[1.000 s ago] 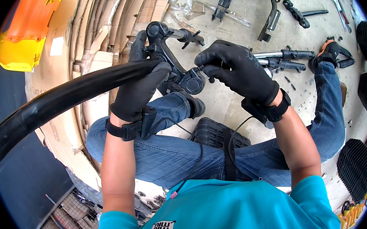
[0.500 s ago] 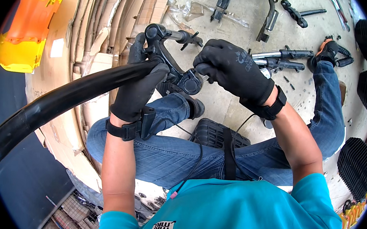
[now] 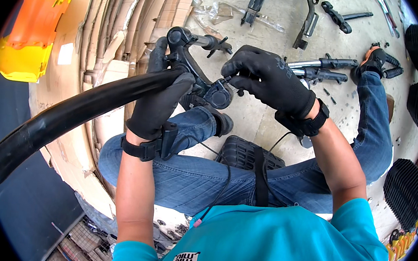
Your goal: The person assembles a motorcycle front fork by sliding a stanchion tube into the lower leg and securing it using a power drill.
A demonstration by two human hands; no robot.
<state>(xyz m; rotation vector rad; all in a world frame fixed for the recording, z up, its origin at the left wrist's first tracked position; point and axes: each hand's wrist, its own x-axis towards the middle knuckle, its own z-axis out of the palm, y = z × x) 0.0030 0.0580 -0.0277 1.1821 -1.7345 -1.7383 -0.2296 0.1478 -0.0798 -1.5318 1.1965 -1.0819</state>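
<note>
My gloved left hand (image 3: 159, 106) is closed around a black metal yoke (image 3: 194, 69) where a long, curved black tube (image 3: 71, 111) joins it; the tube runs off to the lower left. A silver-and-black shaft (image 3: 207, 42) sticks out at the yoke's upper end. At its lower end is a round clamp (image 3: 219, 98). My gloved right hand (image 3: 265, 81) pinches at a small piece beside that clamp, too hidden by the fingers to make out.
Torn cardboard (image 3: 105, 12) and yellow-orange plastic panels (image 3: 34, 25) lie left. Fork tubes (image 3: 323, 74), a yoke with stem (image 3: 338, 17) and metal brackets (image 3: 307, 27) lie on the floor ahead. Black ribbed stacks (image 3: 407, 192) line the right, beyond my outstretched leg (image 3: 369, 114).
My right hand's fingers and wrist turned slightly at the clamp, rising a little half a second ago and settling back since. My left hand and the tube barely moved.
</note>
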